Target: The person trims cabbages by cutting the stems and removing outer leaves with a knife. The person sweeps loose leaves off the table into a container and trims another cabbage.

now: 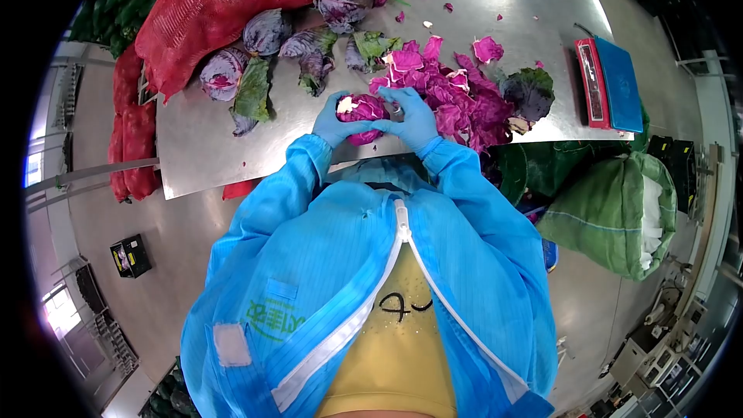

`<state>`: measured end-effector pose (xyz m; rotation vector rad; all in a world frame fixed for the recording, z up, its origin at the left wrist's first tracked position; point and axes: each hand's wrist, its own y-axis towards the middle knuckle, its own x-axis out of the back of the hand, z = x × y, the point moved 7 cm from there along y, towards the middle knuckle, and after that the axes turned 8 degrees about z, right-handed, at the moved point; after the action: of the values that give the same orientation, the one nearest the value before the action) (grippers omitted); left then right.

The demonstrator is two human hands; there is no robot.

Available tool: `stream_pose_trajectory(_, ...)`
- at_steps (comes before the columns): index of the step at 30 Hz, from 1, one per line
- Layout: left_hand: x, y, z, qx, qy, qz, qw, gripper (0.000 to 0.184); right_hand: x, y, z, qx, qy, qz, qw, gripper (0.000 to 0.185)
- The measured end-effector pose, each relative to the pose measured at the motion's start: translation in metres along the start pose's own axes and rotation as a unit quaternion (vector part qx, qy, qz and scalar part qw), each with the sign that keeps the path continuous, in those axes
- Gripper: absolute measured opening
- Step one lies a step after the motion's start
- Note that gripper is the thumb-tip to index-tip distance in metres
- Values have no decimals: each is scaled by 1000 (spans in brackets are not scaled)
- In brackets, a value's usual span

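Note:
Near the table's front edge, a peeled red cabbage [362, 111] with a pale cut stem sits between my two blue-gloved hands. My left hand [333, 121] wraps its left side, fingers closed on it. My right hand [412, 119] grips the right side, its thumb on the lower front and its fingers bent over the top. A small greyish bit shows inside the right hand's curl; what it is I cannot make out. Right beside that hand lies a pile of loose purple cabbage leaves [472, 104]. The cabbage's underside is hidden.
Unpeeled red cabbages [344, 1] and outer leaves [253, 89] lie across the metal table [201, 147], before a large red mesh sack [224, 8]. A red and blue box-like object [607, 83] stands at the right edge. Below it is a green woven sack [600, 213].

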<state>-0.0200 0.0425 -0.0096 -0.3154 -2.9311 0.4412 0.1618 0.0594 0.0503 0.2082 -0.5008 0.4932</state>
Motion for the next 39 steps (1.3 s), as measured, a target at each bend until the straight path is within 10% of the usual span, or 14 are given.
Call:
stream_pose_trajectory(15, -2, 9, 7, 57, -103, 52, 992, 103, -14, 13, -24, 8, 38, 92, 995, 45)
stream_pose_trajectory(34, -8, 4, -2, 28, -38, 32, 998, 106, -25, -3, -23, -57, -89, -112, 988, 31)
stream_pose_trajectory(36, -7, 3, -1, 36, -54, 27, 998, 104, -25, -6, -39, -85, 198, -142, 966, 42)
stream_pose_trajectory(39, 2, 9, 14, 50, -136, 1, 989, 97, -21, -12, -42, -61, 161, -113, 979, 52)
